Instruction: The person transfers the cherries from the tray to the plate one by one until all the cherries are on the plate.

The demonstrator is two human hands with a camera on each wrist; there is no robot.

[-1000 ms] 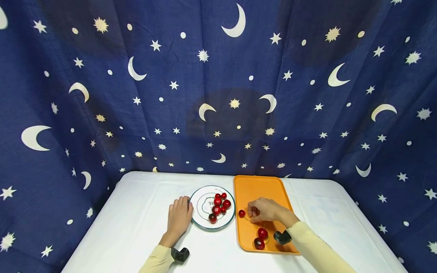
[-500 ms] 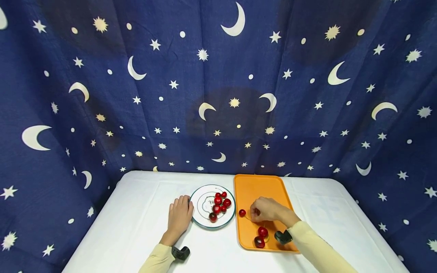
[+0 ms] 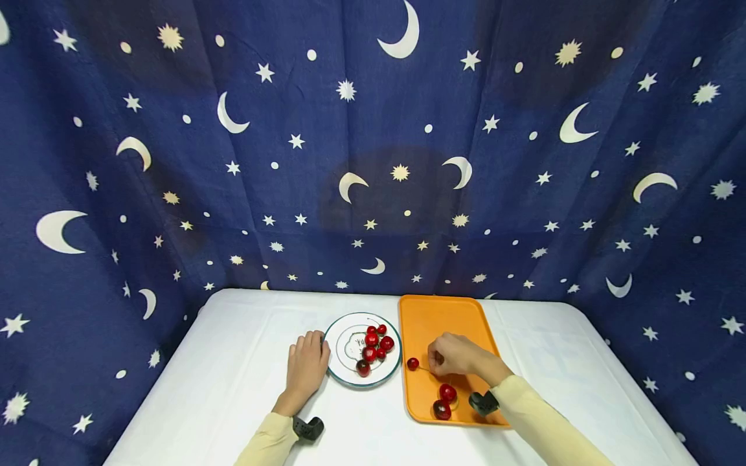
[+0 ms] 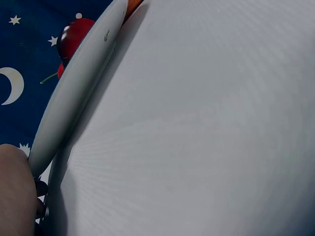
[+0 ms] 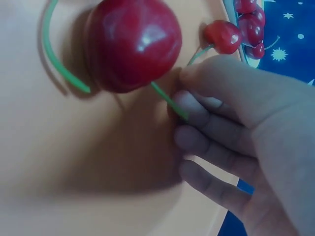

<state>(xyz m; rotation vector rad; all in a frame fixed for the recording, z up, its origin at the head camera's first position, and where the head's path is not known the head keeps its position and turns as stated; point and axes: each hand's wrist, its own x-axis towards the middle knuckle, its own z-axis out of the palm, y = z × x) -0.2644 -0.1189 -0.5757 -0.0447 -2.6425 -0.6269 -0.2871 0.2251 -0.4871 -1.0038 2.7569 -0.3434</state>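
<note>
My right hand (image 3: 457, 355) is over the orange tray (image 3: 440, 317), pinching the stem of a small red cherry (image 3: 412, 364) between thumb and fingertips. The fruit itself still lies on the tray by its left rim, as the right wrist view also shows. Close below that hand lie two larger cherries, a bright red one (image 3: 447, 392) and a darker one (image 3: 441, 409), with green stems. My left hand (image 3: 307, 362) rests on the table with fingers extended, its thumb side touching the left rim of the white plate (image 3: 344, 375). Several cherries (image 3: 371, 340) sit on the plate's right half.
Plate and tray stand side by side, almost touching, on a white-covered table (image 3: 233, 362). A dark blue curtain (image 3: 373, 129) with moons and stars hangs behind and at both sides. Each wrist wears a black camera band (image 3: 307, 428).
My right hand has shifted a little to the right and its fingers have drawn together on the cherry's stem. The left hand has stayed by the plate.
</note>
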